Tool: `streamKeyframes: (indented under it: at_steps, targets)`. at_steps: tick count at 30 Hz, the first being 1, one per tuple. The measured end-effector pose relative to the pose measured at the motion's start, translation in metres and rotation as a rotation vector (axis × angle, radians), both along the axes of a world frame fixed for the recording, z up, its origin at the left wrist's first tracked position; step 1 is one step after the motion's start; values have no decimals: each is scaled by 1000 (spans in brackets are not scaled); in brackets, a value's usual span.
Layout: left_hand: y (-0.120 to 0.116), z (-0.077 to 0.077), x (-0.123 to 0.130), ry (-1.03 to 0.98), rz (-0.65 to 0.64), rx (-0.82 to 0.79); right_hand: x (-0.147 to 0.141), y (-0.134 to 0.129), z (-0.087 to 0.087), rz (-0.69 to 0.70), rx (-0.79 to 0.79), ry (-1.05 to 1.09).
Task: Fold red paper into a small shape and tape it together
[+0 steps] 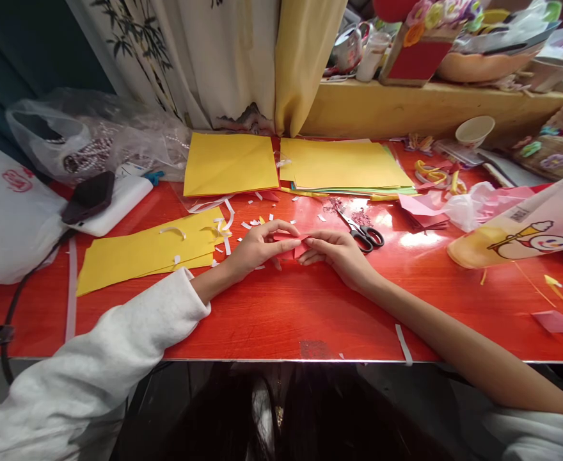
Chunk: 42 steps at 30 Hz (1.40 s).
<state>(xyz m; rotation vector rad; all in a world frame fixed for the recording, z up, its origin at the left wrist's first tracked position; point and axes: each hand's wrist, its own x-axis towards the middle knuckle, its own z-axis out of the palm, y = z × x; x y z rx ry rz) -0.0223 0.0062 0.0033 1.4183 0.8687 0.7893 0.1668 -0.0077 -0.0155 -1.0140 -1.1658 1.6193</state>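
A small folded piece of red paper (pixel 288 252) is held between my two hands above the red table. My left hand (pixel 262 246) pinches its left side between thumb and fingers. On the other side, my right hand (pixel 334 253) grips the paper's right edge, its fingers partly curled under. The red paper nearly matches the tabletop, so its full outline is hard to make out. Just beyond my right hand lie black-handled scissors (pixel 362 232). White paper scraps (pixel 247 225) are scattered past my left hand, beside yellow paper strips (pixel 142 250).
Yellow paper stacks (pixel 231 163) lie at the back of the table (pixel 272 320). A drink cup (pixel 512 230) stands at the right, near pink paper (pixel 423 208). At the left are a phone (pixel 89 195), a white plastic bag (pixel 7 218) and a black cable (pixel 15 301).
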Motion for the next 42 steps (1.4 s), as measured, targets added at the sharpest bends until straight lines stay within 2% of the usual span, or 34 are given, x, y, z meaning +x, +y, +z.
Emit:
streamKeyframes:
  at_steps: [5,9,12,17,23,28,34,39,42]
  targets:
    - [2,-4,0,37,46,42,0,-2,4,30,-30,-40]
    - [5,-8,-1,21,27,14,0,-1,3,24,-23,-34]
    - [5,-10,0,-11,11,-13,0,0,0,7,-3,-2]
    - [5,-11,1,-39,52,27,1,1,-2,13,-10,83]
    - [6,-13,1,-20,64,46,0,3,1,7,-73,86]
    - [5,-17,0,31,5,125,1,3,2,28,-68,9]
    - [-1,-11,0,253,-3,186,-1,0,5,21,-2,-99]
    - [-2,-10,0,261,-2,228,-3,-2,7,-28,42,-233]
    - [1,-15,-1,243,56,204,-3,-1,8,-10,31,-227]
